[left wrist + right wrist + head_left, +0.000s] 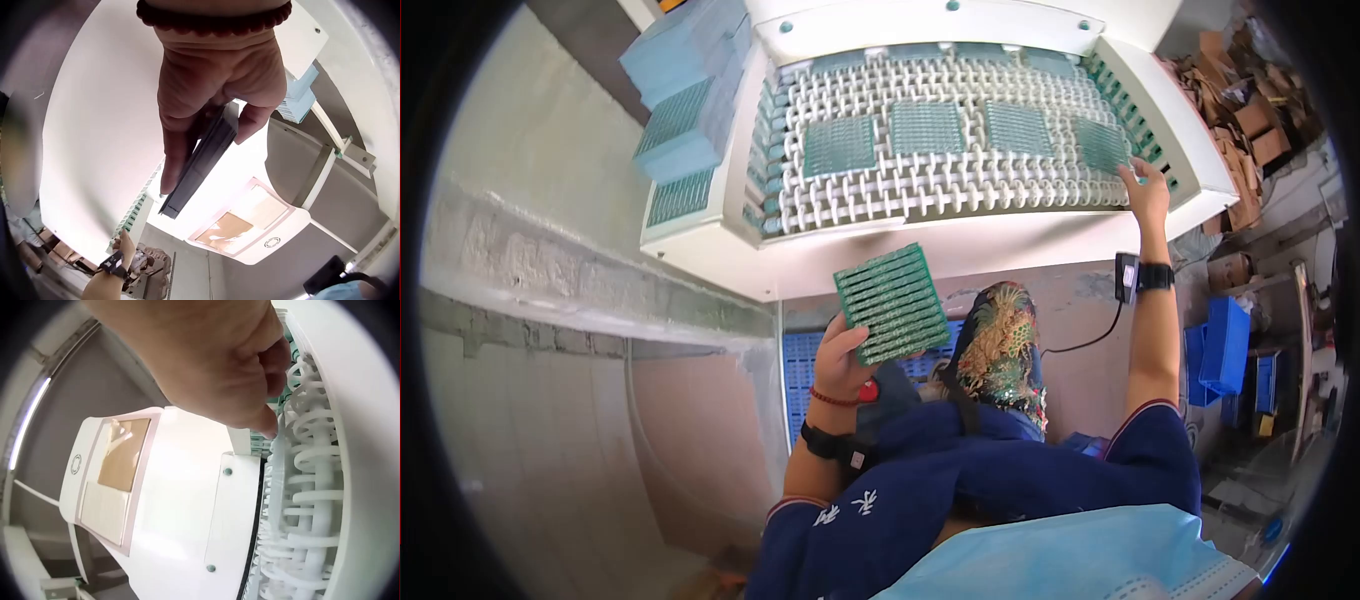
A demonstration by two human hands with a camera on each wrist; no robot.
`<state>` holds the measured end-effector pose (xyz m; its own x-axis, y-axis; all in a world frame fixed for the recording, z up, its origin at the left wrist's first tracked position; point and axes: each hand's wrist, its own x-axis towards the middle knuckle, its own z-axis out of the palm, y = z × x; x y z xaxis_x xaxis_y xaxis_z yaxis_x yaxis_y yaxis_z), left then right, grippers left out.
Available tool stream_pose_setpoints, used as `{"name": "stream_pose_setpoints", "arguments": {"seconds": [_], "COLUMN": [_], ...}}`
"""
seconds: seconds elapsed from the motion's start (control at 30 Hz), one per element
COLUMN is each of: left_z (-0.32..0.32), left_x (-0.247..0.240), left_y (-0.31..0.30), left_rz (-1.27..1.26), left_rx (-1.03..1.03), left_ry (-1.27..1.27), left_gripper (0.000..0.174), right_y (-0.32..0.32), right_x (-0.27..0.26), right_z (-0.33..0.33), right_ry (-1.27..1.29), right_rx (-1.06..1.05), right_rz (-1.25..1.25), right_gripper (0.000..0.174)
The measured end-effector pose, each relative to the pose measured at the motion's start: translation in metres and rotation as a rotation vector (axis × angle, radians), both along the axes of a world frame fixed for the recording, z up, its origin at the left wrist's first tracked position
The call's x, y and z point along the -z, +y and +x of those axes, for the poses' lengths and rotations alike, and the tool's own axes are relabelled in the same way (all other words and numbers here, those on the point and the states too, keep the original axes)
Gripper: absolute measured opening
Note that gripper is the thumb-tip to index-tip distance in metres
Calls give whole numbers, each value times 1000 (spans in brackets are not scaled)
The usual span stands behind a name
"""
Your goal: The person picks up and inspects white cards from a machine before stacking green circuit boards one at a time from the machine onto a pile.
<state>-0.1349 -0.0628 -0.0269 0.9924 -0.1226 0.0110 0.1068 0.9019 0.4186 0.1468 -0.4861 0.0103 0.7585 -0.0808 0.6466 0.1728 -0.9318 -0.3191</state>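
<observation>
Shows, in the head view, a white roller conveyor [940, 195] at 12 o'clock, with four green circuit boards lying flat in a row across its rollers.

Places the left hand [840, 355] at about 7 o'clock of centre, below the conveyor's front edge. Has thumb and fingers curled round the lower end of a stack of green boards [892, 302]. Holds that stack tilted, upper end towards 1 o'clock, near the conveyor's front edge but clear of it. Confirms the grip in the left wrist view: stack seen edge-on, clamped between the thumb at 3 o'clock and the fingers [175, 137] at 9 o'clock.

Places the right hand [1145, 185] at 2 o'clock, arm stretched up to the conveyor's right end. Sets its fingertips at the 5 o'clock corner of the rightmost board [1100, 143], itself still flat on the rollers. Gives, in the right wrist view, bent fingers [262, 381] with tips against the white rollers and a sliver of green behind. Leaves it impossible to tell whether these pinch the board or only touch it.

Includes also:
- light-blue stacks [685, 110] at 10 o'clock, just beside the conveyor's left side
- cardboard pieces [1245, 105] at 2 o'clock, beyond its right side
- a blue crate [1225, 345] at 4 o'clock
- a wrist-worn camera [1127, 277] on the right forearm
</observation>
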Motion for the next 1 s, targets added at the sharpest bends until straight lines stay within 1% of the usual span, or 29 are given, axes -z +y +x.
{"name": "stream_pose_setpoints", "arguments": {"seconds": [0.03,0.1,0.17,0.2,0.23,0.3,0.33,0.43,0.47,0.57,0.67,0.77,0.87,1.0], "left_z": [-2,0,3,4,6,5,5,1,0,-4,-7,-8,-10,-15], "left_x": [1,-6,-2,0,2,4,2,1,1,5,8,4,10,17], "left_y": [1,-1,1,2,2,1,1,3,4,10,11,14,22,22], "left_rz": [35,47,74,104,133,170,182,238,260,272,253,186,144,148], "left_rx": [-28,-22,-6,-23,-34,-52,-61,-79,-89,-87,-133,-115,-31,-45], "left_ry": [34,17,23,41,53,64,61,52,48,43,63,60,43,82], "left_gripper": [49,44,43,42,41,40,40,42,42,43,43,43,47,46], "right_y": [23,73,123,143,160,186,197,215,219,225,229,232,244,276], "right_x": [-6,-12,-13,-7,-2,5,3,8,9,5,5,7,-6,-7], "right_z": [-16,-54,-101,-121,-137,-157,-163,-169,-169,-171,-171,-163,-149,-121], "right_ry": [122,395,744,850,950,1079,1117,1197,1195,1244,1261,1186,1146,1071], "right_rx": [-105,-320,-503,-634,-761,-865,-895,-889,-870,-865,-868,-889,-855,-839], "right_rz": [158,476,588,673,757,844,878,814,791,738,768,907,1002,1119], "right_gripper": [39,36,33,33,33,34,29,22,18,16,16,16,17,20]}}
